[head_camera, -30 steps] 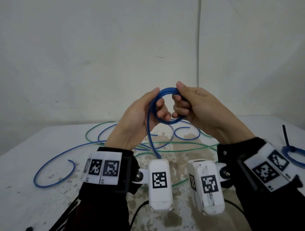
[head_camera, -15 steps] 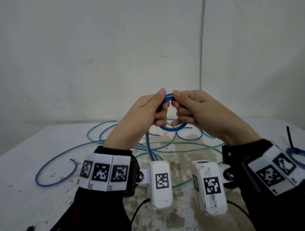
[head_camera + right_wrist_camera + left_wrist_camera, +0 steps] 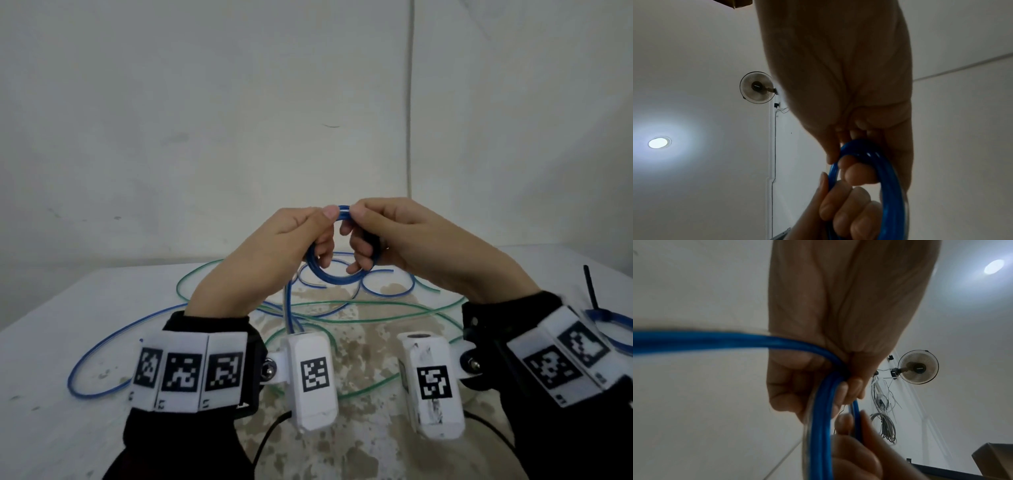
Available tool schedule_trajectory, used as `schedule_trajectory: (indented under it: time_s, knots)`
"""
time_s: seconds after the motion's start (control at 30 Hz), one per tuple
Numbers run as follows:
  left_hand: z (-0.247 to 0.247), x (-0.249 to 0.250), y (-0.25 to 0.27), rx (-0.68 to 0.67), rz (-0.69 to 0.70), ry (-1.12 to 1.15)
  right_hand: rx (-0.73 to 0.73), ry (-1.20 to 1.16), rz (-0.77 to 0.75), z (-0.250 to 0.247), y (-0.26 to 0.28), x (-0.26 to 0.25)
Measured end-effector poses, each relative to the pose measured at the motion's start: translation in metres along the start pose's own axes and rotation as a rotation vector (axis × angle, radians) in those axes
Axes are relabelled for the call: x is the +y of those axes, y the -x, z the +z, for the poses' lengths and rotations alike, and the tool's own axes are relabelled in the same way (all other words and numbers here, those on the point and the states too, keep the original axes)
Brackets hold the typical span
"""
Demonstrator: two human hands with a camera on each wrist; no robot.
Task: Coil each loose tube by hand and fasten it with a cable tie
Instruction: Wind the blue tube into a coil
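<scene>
white, stained table [image 3: 51,359] runs back to a plain wall, and from its near edge outward: a trailing length of blue tube rises off the surface between the wrists to the blue coil [image 3: 337,274], held in the air above the table's middle. the left hand [image 3: 274,246] pinches the coil's top with thumb and curled fingers; the right hand [image 3: 404,236] grips its right side, fingers hooked through the ring. beyond, loose blue and green tubes [image 3: 359,308] sprawl toward the far edge. by the right edge lies a tied coil [image 3: 613,320] with a black cable tie [image 3: 591,284]. the tube looks light, smooth and springy, likely to unwind if loosened, so it is best pinched where the turns bunch together.
</scene>
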State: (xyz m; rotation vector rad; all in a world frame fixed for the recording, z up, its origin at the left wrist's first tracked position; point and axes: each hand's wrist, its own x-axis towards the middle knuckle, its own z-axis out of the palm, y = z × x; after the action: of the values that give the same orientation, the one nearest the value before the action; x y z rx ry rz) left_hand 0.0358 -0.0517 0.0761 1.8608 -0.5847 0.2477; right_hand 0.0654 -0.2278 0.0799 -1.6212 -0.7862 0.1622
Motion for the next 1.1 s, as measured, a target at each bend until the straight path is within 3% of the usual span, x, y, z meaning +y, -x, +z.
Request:
schedule_trajectory:
  time_s: [0.07, 0.27, 0.4, 0.53, 0.73, 0.97, 1.1]
  knots:
    - [0.001, 0.002, 0.000, 0.013, -0.025, 0.070, 0.007, 0.010, -0.045, 0.003, -0.001, -0.001]
    - [0.010, 0.000, -0.006, 0.047, -0.113, 0.443, 0.215, -0.148, -0.096, 0.008, -0.010, 0.006]
    - [0.006, -0.002, -0.004, 0.018, -0.096, 0.306, 0.157, -0.091, -0.042, 0.003, -0.006, 0.004]
    - [0.006, -0.001, -0.002, -0.015, -0.107, 0.161, -0.038, 0.060, -0.018, 0.004, 0.001, 0.001]
    - [0.012, 0.003, -0.004, 0.022, -0.084, 0.310, 0.167, -0.028, -0.094, 0.001, -0.004, -0.001]
    - [0.001, 0.001, 0.002, -0.050, -0.081, 0.146, 0.002, -0.075, 0.010, 0.006, -0.001, -0.002]
    - [0.008, 0.003, -0.002, 0.042, -0.062, 0.175, 0.123, -0.045, -0.079, 0.012, -0.004, -0.001]
